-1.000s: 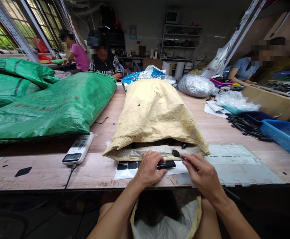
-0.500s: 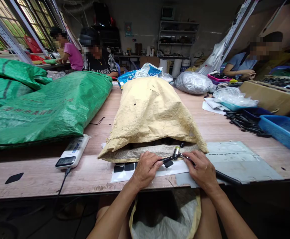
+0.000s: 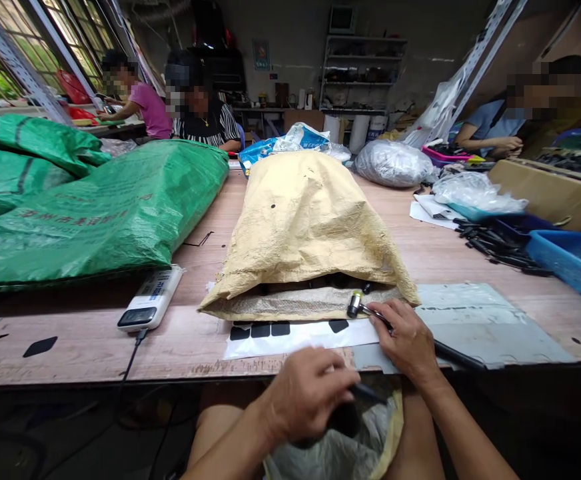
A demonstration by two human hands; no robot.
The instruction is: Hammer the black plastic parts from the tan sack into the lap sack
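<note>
My right hand (image 3: 408,337) is closed round the dark handle of a small hammer (image 3: 354,305), whose head rests at the mouth of the yellow woven sack (image 3: 305,220). Nearer to me, my left hand (image 3: 310,393) is blurred, its fingers closed on a dark rod (image 3: 369,392) over an open sack (image 3: 390,433) below the table edge. Black pieces show inside the yellow sack's mouth. Black rounded patches (image 3: 260,330) lie on a white strip in front of it.
Green sacks (image 3: 120,207) cover the left of the table (image 3: 195,333), beside a white power bank (image 3: 150,300) with a cable. Black parts (image 3: 500,247), a blue basket (image 3: 570,263) and a cardboard box (image 3: 550,193) are at right. Several people sit farther back.
My left hand has moved down and toward me, from beside the hammer head to over the lower sack, with the dark rod. My right hand still holds the hammer. The view has shifted slightly.
</note>
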